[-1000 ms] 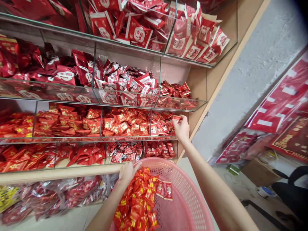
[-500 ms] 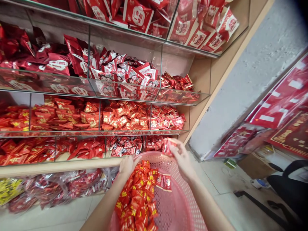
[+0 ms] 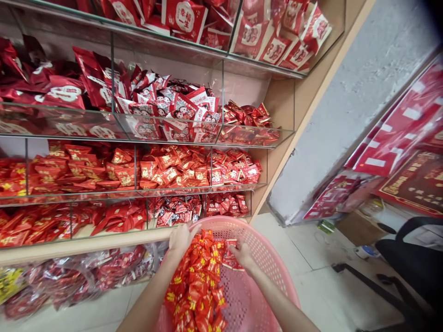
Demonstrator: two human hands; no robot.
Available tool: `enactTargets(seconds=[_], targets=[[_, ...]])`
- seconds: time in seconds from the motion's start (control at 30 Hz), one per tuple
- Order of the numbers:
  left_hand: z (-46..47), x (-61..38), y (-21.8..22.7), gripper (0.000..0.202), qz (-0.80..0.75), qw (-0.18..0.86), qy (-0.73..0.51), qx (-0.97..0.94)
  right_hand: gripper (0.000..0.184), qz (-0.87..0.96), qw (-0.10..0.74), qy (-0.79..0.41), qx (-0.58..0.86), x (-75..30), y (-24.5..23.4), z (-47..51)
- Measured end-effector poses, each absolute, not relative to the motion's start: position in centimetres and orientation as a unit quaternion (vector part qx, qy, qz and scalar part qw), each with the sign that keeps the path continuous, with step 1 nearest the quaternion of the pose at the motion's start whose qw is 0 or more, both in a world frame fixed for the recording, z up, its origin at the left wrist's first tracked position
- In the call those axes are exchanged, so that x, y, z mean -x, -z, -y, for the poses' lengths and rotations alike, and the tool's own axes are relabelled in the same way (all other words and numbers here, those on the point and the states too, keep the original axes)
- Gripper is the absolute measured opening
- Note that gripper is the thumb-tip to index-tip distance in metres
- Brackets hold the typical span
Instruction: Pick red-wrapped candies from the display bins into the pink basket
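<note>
My left hand [image 3: 180, 240] is closed over the far left rim of a round pink plastic basket [image 3: 266, 244], thumb toward the inside. A heap of small red candies with yellow lettering [image 3: 199, 281] fills the basket's left side. Inside the basket, right of that heap, my right hand [image 3: 243, 254] has its fingers pinched on a small red candy packet [image 3: 230, 245]. Another part of a red packet [image 3: 231, 263] shows just below it, on the basket's perforated bottom. The fingertips of the right hand partly cover the upper packet.
Glass-fronted shelves [image 3: 166, 186] of red wrapped sweets rise beyond the basket. Clear bags of packets [image 3: 86, 272] lie under the lowest shelf. A grey wall [image 3: 311, 138] stands to the right, with a black chair [image 3: 404, 258] and a cardboard box [image 3: 356, 233] on the tiled floor.
My right hand has moved from above the basket's far rim, near the lowest shelf, down into the basket with the packet. My left hand stays on the rim. The view has shifted slightly.
</note>
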State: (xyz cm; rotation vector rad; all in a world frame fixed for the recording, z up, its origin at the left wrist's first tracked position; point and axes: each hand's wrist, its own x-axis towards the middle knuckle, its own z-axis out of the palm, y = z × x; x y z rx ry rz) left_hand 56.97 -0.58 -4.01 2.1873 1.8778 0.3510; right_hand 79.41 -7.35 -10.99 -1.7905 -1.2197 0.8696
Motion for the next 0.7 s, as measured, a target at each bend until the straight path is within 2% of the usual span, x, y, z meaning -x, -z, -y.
enactTargets(seconds=[0.1,0.3,0.5,0.7], targets=[[0.5,-57.0,4.1,0.074,-0.644,0.107,-0.123,-0.748,0.02,0.506,0.374,-0.293,0.72,-79.2,11.5,7.6],[0.5,-57.0,4.2,0.077,-0.642,0.093,-0.126,-0.751,0.03,0.552,0.286,-0.201,0.757,-79.1,10.9,8.3],[0.6,-57.1,3.9,0.075,-0.645,0.095,-0.115,-0.75,0.03,0.531,0.353,-0.235,0.733,-79.7,9.2,8.2],[0.6,-57.1,3.8,0.071,-0.644,0.101,-0.116,-0.75,0.037,0.539,0.232,-0.198,0.785,-81.3,8.8,9.3]])
